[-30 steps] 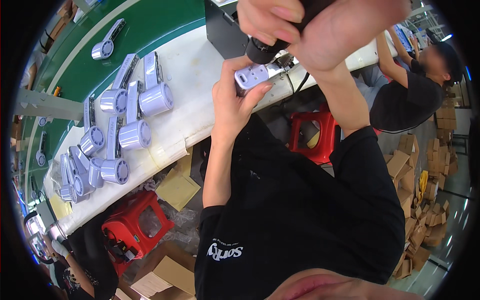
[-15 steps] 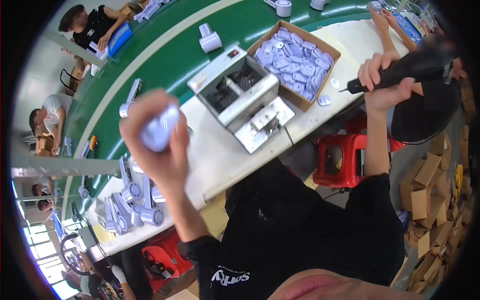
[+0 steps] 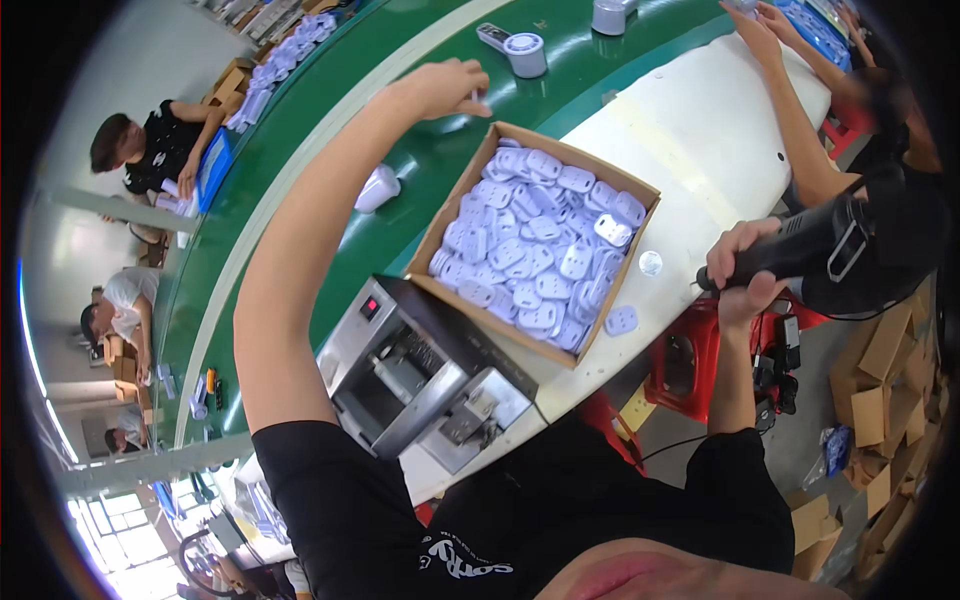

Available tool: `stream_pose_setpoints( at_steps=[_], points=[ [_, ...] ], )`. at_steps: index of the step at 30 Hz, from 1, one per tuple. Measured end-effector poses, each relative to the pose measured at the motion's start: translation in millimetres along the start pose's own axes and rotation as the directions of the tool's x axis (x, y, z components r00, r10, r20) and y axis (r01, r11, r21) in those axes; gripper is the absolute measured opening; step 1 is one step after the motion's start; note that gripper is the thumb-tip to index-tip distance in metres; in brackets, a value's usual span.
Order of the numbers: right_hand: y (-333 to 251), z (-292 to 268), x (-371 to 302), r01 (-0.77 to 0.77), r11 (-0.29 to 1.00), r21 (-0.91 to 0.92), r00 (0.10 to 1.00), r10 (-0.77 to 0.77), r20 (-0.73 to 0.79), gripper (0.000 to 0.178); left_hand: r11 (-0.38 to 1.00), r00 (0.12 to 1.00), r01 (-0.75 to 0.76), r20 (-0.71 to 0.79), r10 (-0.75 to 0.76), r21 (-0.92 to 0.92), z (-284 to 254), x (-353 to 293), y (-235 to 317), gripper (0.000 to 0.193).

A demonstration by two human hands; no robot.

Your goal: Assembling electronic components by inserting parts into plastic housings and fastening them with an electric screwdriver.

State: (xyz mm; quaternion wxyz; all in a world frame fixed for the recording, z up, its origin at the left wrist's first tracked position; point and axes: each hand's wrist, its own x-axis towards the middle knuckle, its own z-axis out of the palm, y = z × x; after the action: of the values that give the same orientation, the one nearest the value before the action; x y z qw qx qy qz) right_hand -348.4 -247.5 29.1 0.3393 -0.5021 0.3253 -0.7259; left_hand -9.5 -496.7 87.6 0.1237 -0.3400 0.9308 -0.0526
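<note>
Belt item: pale-lavender plastic cylinder (image 3: 378, 188), on green conveyor belt (image 3: 425, 150), beside L forearm.
Feeder: grey metal box-shaped machine (image 3: 390, 375), hard edges nr L upper arm.
L grip: L hand (image 3: 452, 88) over belt, fingers loosely curled, partly spread; nothing seen held.
Fan: pale-lavender plastic handheld fan w/ round head + dark handle (image 3: 515, 50), on belt just R of L hand. Prob. light, stiff, slick; take by handle or barrel, mind vents.
Box: lidless brown cardboard box (image 3: 453, 208), lavender plastic plates (image 3: 545, 228) inside; rim nr L wrist.
Worktop: white worktop (image 3: 690, 130), room R of box.
R grip: R hand (image 3: 745, 265) wrapped round black pistol-less electric screwdriver (image 3: 815, 240), bit pointing L; prob. heavier.
</note>
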Motion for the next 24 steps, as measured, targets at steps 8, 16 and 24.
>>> stream_pose_setpoints(
  at_steps=[8,16,24],
  points=[
    [-0.8,3.4,-2.1,-0.107,0.992,-0.061,0.994,0.106,-0.011,0.076,0.956,0.940,0.077,-0.299,-0.164,-0.284,22.7,130.4,-13.3,0.070],
    [2.4,-4.9,0.7,0.014,1.000,0.003,1.000,-0.014,0.017,0.070,0.943,0.914,-0.019,-0.387,-0.118,-0.332,-41.7,-14.8,5.8,0.061],
    [0.9,-4.0,9.2,0.017,0.992,0.122,0.997,-0.026,0.071,0.063,0.733,0.789,0.609,0.140,-0.598,-0.303,-57.1,-325.3,143.2,0.073]
  ],
)
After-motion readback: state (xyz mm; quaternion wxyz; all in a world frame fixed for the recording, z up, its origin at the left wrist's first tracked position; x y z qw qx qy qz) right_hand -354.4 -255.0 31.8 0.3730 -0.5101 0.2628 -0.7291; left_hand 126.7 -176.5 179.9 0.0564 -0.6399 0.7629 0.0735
